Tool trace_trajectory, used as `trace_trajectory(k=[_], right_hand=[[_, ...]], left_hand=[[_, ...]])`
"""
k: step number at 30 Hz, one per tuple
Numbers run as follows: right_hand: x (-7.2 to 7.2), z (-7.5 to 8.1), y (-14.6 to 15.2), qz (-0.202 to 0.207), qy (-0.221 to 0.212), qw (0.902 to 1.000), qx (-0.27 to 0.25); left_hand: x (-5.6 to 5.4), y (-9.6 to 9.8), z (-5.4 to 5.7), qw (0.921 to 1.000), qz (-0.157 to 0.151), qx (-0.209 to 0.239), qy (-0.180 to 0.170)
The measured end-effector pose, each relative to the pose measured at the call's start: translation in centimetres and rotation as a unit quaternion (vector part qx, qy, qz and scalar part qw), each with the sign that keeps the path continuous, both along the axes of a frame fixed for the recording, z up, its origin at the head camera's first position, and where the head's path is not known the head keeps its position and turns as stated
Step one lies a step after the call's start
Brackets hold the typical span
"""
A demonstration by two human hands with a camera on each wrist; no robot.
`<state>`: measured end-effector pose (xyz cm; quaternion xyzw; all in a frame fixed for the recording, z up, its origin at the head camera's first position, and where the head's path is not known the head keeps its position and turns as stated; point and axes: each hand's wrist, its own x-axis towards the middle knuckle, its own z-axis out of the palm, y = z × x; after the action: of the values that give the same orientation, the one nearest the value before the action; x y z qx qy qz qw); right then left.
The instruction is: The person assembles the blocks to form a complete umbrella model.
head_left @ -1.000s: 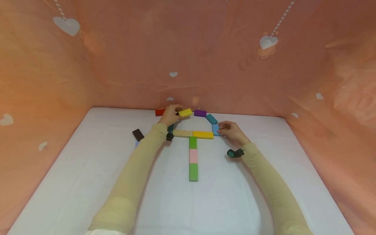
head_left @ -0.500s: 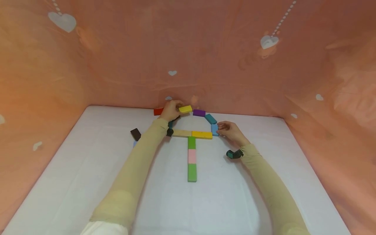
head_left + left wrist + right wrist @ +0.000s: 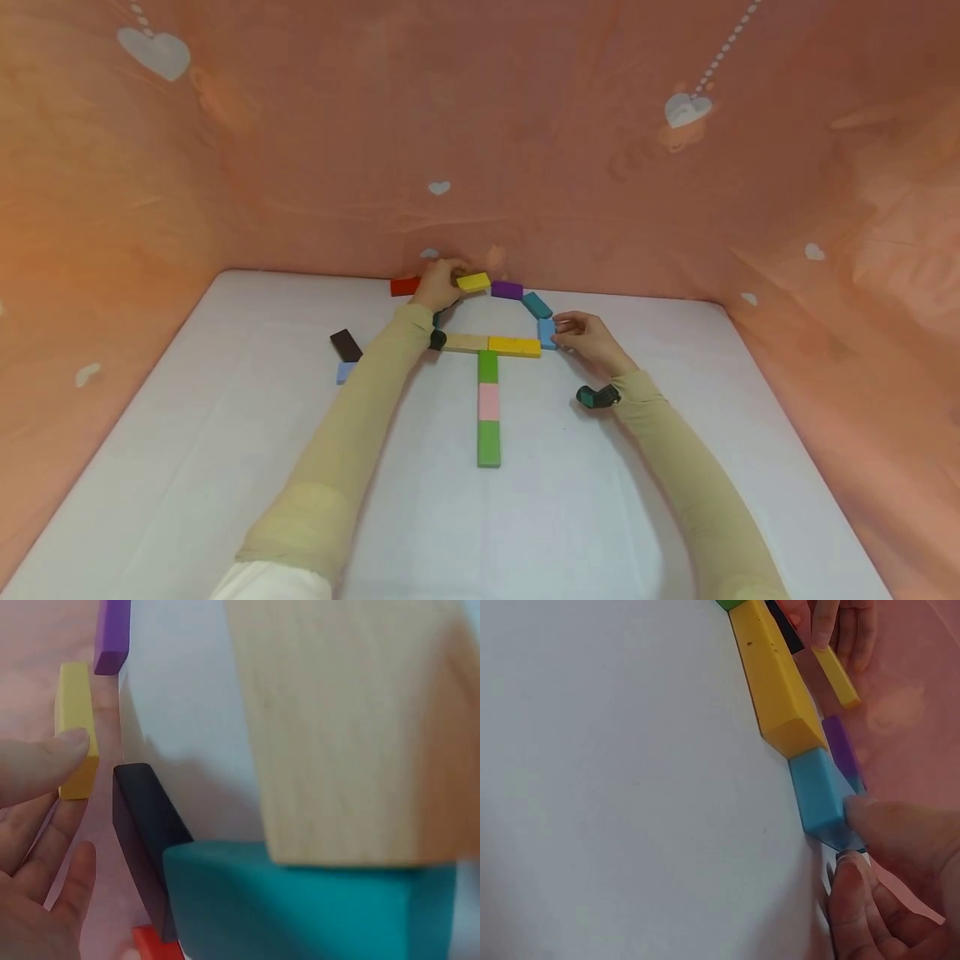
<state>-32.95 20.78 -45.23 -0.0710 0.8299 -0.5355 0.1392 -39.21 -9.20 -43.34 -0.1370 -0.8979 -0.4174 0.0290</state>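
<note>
My left hand (image 3: 437, 285) pinches a yellow block (image 3: 474, 282) between thumb and fingers at the table's far edge, just left of a purple block (image 3: 507, 290). The left wrist view shows it apart from the purple block, and a black block (image 3: 139, 825) lies near the fingers, touching a teal block (image 3: 300, 911). My right hand (image 3: 592, 340) holds the near end of a light blue block (image 3: 546, 333), thumb on its side and a finger at its end. Another teal block (image 3: 537, 305) sits between the purple and light blue ones, forming an arc.
A plain wood block (image 3: 467, 342) and an orange-yellow block (image 3: 514, 347) make a crossbar over a stem of green and pink blocks (image 3: 489, 402). Left lie a red block (image 3: 405, 287), dark brown block (image 3: 346, 345) and periwinkle block (image 3: 346, 372). Pinkish cloth (image 3: 480, 125) rises behind.
My left hand lifts the yellow block slightly, then lowers it a little, and it ends somewhat closer to the purple block. The right hand stays at the light blue block. The head view shifts slightly.
</note>
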Motion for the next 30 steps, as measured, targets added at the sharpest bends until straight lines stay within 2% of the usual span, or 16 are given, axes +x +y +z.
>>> trace_trajectory(k=[6, 11, 17, 25, 30], right_hand=[[0.0, 0.0, 0.1, -0.001, -0.001, 1.0, 0.005], [0.0, -0.2, 0.2, 0.002, 0.005, 1.0, 0.0], [0.2, -0.1, 0.2, -0.004, 0.0, 1.0, -0.005], [-0.3, -0.1, -0.1, 0.006, 0.006, 1.0, 0.003], [-0.3, -0.3, -0.5, 0.013, 0.009, 0.9999, 0.007]], left_hand=[[0.3, 0.5, 0.1, 0.9999, 0.013, -0.005, 0.003], [0.6, 1.0, 0.1, 0.9993, 0.024, -0.028, -0.012], [0.7, 1.3, 0.1, 0.9991, 0.022, -0.028, -0.025], [0.4, 0.8, -0.4, 0.9985, 0.036, -0.03, -0.027], [0.7, 0.3, -0.7, 0.9984, 0.039, -0.025, -0.034]])
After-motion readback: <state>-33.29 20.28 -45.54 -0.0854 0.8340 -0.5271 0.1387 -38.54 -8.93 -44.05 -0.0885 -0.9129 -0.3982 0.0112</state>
